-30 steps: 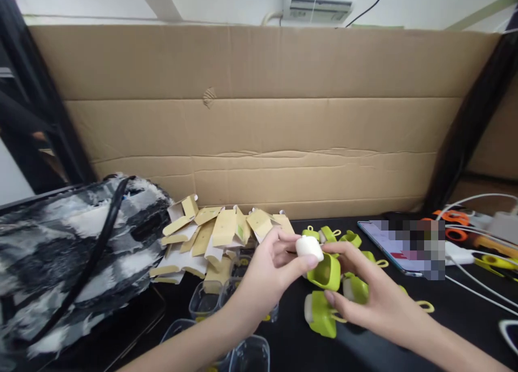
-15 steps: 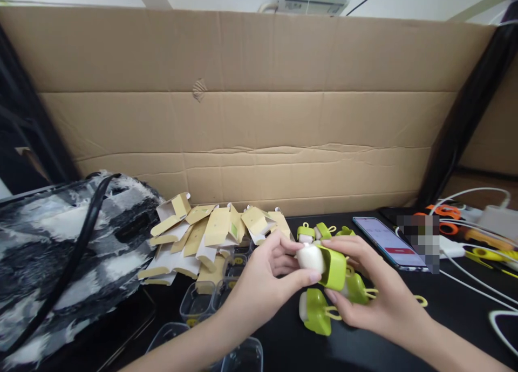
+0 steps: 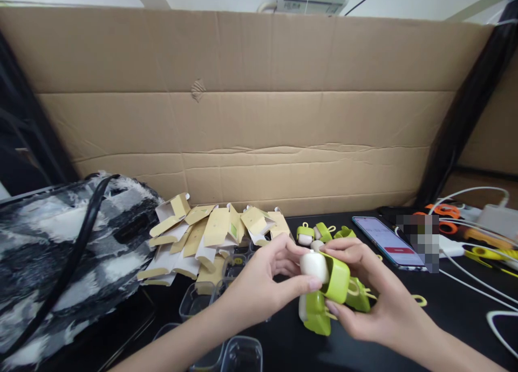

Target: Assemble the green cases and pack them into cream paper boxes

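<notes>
both hands, left hand [image 3: 259, 280] pressing white piece [image 3: 313, 265] into green case [image 3: 336, 277], right hand [image 3: 376, 302] gripping case

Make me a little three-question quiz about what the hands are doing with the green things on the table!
1. True or false: the left hand grips a white piece.
2. What does the right hand hold? A) green cover B) phone C) scissors
3. Fill in: the folded paper boxes lie in a pile to the ____ of the hands.

Key
1. True; its thumb and fingers pinch it.
2. A; the white piece sits at the cover's open end.
3. Left, in front of the cardboard wall.
</notes>
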Demonstrator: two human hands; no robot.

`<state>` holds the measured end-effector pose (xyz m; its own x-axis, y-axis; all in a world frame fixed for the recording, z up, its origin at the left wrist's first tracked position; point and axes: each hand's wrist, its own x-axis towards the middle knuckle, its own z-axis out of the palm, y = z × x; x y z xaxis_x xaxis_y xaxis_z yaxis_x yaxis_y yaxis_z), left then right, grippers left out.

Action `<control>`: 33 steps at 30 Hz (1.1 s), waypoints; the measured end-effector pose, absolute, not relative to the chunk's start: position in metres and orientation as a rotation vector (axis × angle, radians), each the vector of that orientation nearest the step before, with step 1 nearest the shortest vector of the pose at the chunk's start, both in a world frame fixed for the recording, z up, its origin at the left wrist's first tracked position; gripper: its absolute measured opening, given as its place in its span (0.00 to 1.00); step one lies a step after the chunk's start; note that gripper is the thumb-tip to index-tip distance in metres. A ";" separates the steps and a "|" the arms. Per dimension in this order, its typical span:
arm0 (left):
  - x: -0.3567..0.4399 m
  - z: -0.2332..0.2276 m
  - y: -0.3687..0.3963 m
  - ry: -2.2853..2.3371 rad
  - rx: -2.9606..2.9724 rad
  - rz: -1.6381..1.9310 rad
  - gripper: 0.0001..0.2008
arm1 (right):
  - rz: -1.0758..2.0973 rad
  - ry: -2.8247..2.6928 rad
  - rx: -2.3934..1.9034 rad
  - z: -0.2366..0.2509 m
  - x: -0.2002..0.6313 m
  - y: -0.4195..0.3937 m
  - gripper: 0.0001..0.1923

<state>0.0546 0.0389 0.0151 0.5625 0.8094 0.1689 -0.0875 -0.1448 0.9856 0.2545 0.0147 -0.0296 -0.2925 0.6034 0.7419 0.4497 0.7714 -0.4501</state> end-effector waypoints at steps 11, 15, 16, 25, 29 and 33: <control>0.052 0.013 0.038 0.558 1.498 0.781 0.17 | 0.182 -2.016 -0.880 -0.016 0.249 0.009 0.29; 0.054 0.011 0.039 0.585 1.357 0.749 0.22 | 0.252 -2.023 -0.869 -0.015 0.248 0.009 0.26; 0.055 0.010 0.038 0.601 1.324 0.747 0.23 | 0.250 -2.011 -0.861 -0.017 0.248 0.009 0.25; 0.068 0.012 0.008 0.691 1.022 0.551 0.27 | 0.179 -1.984 -0.702 -0.046 0.246 0.002 0.31; 0.074 0.008 0.001 0.801 0.915 0.526 0.24 | 0.128 -2.083 -0.598 -0.047 0.245 -0.004 0.32; 0.072 0.006 0.005 0.820 1.009 0.566 0.24 | 0.066 -2.140 -0.672 -0.033 0.247 -0.005 0.26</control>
<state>0.0719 0.0050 0.0064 0.5816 0.7432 -0.3307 -0.0459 0.4359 0.8988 0.2465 -0.0045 -0.0333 -0.4782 0.4863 0.7313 0.4404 0.8532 -0.2793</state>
